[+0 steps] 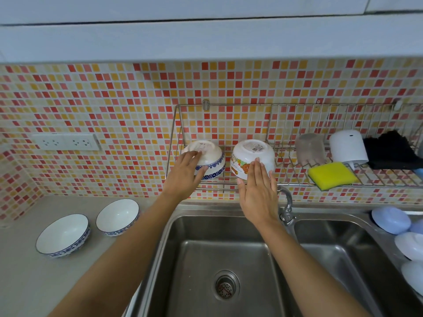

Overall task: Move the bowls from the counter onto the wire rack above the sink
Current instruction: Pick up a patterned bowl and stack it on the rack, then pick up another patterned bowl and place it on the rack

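Note:
A blue-patterned white bowl [211,160] lies upside down at the left end of the wire rack [251,184]. My left hand [183,175] grips its near side, thumb under the rim. Beside it on the rack, a white bowl with a bear print [249,156] is also upside down, with my right hand [257,193] flat against its front, fingers together. Two more white bowls with blue rims stand upright on the grey counter at the left, one nearer [63,235] and one farther back [117,217].
The rack also holds a clear cup [310,152], a white cylinder [348,146], a yellow sponge [332,176] and a black cloth [391,153]. A double steel sink [183,225] with a tap [287,207] lies below. Pale lidded items [390,219] sit at right. A wall socket [66,141] is at left.

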